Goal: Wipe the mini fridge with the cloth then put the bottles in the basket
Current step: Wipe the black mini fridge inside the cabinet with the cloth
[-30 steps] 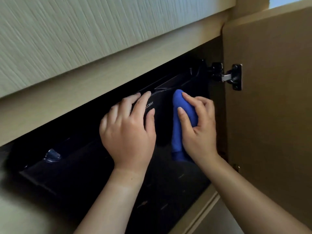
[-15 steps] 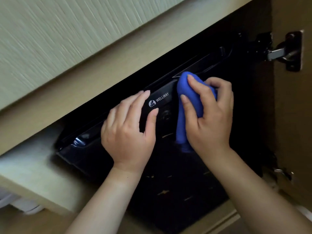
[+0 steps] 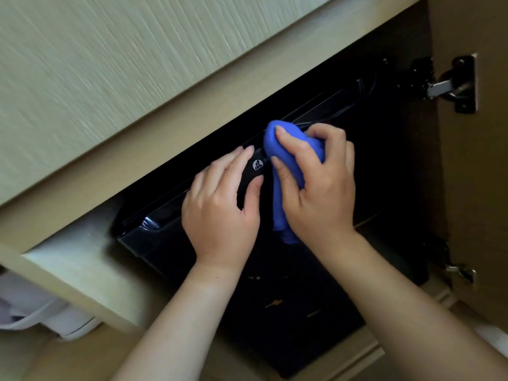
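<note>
A black mini fridge (image 3: 316, 312) sits inside a wooden cabinet, its glossy door facing me. My right hand (image 3: 319, 188) grips a bunched blue cloth (image 3: 277, 204) and presses it against the top edge of the fridge door, over part of the white logo. My left hand (image 3: 220, 210) rests next to it, with its fingers over the upper rim of the door and the thumb on the door's front. No bottles or basket are in view.
The cabinet door (image 3: 478, 188) stands open at the right on a metal hinge (image 3: 450, 85). A pale wooden panel (image 3: 110, 64) overhangs the fridge. A white object (image 3: 41, 317) lies at lower left beyond the cabinet's side panel.
My right hand has slid the cloth left along the fridge's top edge, covering the brand lettering. The left hand has stayed on the rim. The view has shifted slightly.
</note>
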Action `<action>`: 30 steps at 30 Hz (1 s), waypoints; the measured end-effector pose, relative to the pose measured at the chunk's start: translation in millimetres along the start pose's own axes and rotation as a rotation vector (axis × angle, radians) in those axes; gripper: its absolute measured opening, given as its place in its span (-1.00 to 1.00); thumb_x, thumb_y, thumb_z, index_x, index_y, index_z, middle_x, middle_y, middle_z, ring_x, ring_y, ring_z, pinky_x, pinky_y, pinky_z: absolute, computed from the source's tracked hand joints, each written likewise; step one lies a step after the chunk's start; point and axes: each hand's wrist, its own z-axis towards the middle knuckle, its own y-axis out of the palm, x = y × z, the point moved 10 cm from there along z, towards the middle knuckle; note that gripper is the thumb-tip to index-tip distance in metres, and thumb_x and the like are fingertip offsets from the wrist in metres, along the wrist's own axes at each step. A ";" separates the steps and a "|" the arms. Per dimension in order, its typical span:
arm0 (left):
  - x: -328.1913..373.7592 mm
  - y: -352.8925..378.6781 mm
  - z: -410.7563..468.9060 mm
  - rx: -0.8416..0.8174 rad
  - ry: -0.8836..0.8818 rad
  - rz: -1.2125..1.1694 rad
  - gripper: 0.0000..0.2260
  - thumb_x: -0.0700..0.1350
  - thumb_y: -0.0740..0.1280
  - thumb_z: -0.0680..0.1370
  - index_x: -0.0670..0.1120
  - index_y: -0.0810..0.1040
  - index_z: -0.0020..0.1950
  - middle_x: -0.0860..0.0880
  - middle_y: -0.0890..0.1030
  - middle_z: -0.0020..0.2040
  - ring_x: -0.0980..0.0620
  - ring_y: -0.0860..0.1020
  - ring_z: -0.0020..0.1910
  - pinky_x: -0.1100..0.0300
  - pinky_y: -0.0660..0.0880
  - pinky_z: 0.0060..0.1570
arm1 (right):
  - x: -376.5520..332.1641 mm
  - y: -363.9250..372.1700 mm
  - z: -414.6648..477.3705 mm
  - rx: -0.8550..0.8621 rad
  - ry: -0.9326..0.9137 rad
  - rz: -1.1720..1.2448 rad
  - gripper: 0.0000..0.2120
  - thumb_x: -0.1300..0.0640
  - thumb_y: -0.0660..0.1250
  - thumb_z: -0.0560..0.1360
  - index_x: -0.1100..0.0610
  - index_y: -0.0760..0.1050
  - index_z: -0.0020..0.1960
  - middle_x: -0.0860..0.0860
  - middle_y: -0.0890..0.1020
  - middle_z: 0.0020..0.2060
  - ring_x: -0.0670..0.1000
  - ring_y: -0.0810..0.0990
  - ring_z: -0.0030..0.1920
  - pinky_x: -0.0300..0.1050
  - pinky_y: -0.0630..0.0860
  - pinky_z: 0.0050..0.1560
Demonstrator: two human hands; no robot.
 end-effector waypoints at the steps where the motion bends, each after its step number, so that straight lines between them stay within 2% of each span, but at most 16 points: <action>1: 0.2 1.2 -0.5 -0.043 0.028 -0.010 -0.66 -0.06 0.30 0.54 -0.03 0.51 0.32 0.05 0.56 0.26 0.01 0.54 0.16 0.12 0.43 0.10 | -3.1 2.8 -4.2 -0.023 -0.028 0.004 -0.73 0.08 0.29 0.53 0.14 0.55 0.18 0.19 0.49 0.08 0.07 0.40 0.00 -0.32 0.27 -0.01; 3: -1.0 0.1 -3.1 -0.116 0.078 -0.022 -0.62 -0.10 0.30 0.53 -0.07 0.48 0.36 0.02 0.52 0.30 0.03 0.49 0.23 0.10 0.41 0.13 | 0.5 2.8 -13.5 -0.063 -0.079 0.000 -0.75 0.08 0.30 0.53 0.11 0.52 0.18 0.21 0.50 0.07 0.13 0.43 -0.01 -0.27 0.30 -0.02; 5: -8.1 -7.7 -6.9 -0.129 0.083 -0.003 -0.62 -0.11 0.31 0.53 -0.07 0.48 0.35 0.02 0.53 0.29 0.05 0.48 0.23 0.11 0.40 0.11 | 11.1 -2.6 -18.3 -0.082 -0.090 -0.025 -0.75 0.08 0.29 0.53 0.09 0.48 0.19 0.22 0.50 0.06 0.16 0.45 -0.02 -0.25 0.30 0.00; 8: -27.9 -24.2 -17.2 -0.080 0.029 0.054 -0.67 -0.06 0.33 0.54 -0.05 0.53 0.30 0.03 0.56 0.21 0.03 0.49 0.16 0.10 0.39 0.08 | 20.3 -9.2 -15.3 -0.082 -0.009 -0.054 -0.72 0.07 0.28 0.53 0.11 0.51 0.21 0.21 0.48 0.08 0.16 0.44 -0.01 -0.32 0.23 -0.03; 11: -37.2 -32.2 -31.3 -0.031 0.032 0.090 -0.70 -0.08 0.33 0.55 -0.06 0.55 0.28 0.00 0.56 0.23 0.00 0.51 0.19 0.08 0.40 0.07 | 3.8 -3.8 -14.1 -0.054 0.038 -0.040 -0.71 0.07 0.29 0.52 0.11 0.52 0.22 0.19 0.47 0.10 0.13 0.42 0.00 -0.34 0.22 -0.02; 14: -36.3 -30.7 -38.0 0.010 0.032 0.085 -0.70 -0.11 0.32 0.55 -0.08 0.54 0.28 -0.03 0.56 0.23 -0.03 0.50 0.25 0.09 0.38 0.06 | -23.5 14.8 -27.2 -0.104 -0.054 -0.028 -0.71 0.08 0.31 0.52 0.13 0.53 0.21 0.19 0.48 0.10 0.11 0.41 0.03 -0.29 0.28 0.03; 17: -37.2 -30.1 -38.3 0.053 0.017 0.070 -0.71 -0.11 0.31 0.55 -0.09 0.56 0.26 -0.06 0.58 0.09 -0.05 0.52 0.22 0.09 0.36 0.01 | -27.7 19.6 -39.8 -0.131 -0.157 -0.043 -0.72 0.11 0.35 0.51 0.11 0.54 0.20 0.19 0.48 0.10 0.13 0.41 0.04 -0.27 0.29 0.08; 20: -37.5 -31.2 -39.0 0.077 0.019 0.058 -0.73 -0.11 0.31 0.56 -0.10 0.57 0.25 -0.06 0.57 -0.03 -0.06 0.53 0.20 0.10 0.35 -0.02 | -15.4 10.9 -33.9 -0.097 -0.152 -0.086 -0.74 0.09 0.30 0.53 0.10 0.51 0.21 0.21 0.47 0.10 0.16 0.41 0.01 -0.28 0.25 0.06; 23: -37.5 -32.1 -39.8 0.096 0.020 0.043 -0.74 -0.12 0.33 0.56 -0.11 0.57 0.24 -0.07 0.56 -0.07 -0.07 0.54 0.19 0.07 0.40 -0.05 | -12.6 2.6 -21.1 -0.011 -0.051 -0.077 -0.73 0.10 0.29 0.54 0.13 0.53 0.21 0.24 0.48 0.08 0.17 0.42 -0.01 -0.40 0.20 0.02; 25: -38.2 -32.3 -39.2 0.099 0.020 0.042 -0.74 -0.13 0.32 0.56 -0.11 0.57 0.24 -0.07 0.56 -0.08 -0.08 0.54 0.19 0.05 0.43 -0.07 | -21.2 5.0 -18.3 0.015 -0.034 -0.058 -0.73 0.11 0.30 0.54 0.15 0.54 0.21 0.24 0.48 0.08 0.16 0.43 0.00 -0.43 0.18 0.07; 30: -38.1 -31.7 -36.9 0.055 0.000 0.018 -0.73 -0.11 0.30 0.56 -0.11 0.57 0.25 -0.08 0.56 -0.05 -0.10 0.53 0.20 0.04 0.40 -0.03 | -32.4 17.7 -35.3 -0.090 -0.185 -0.055 -0.73 0.13 0.33 0.52 0.16 0.56 0.19 0.22 0.49 0.09 0.13 0.41 0.04 -0.37 0.20 0.12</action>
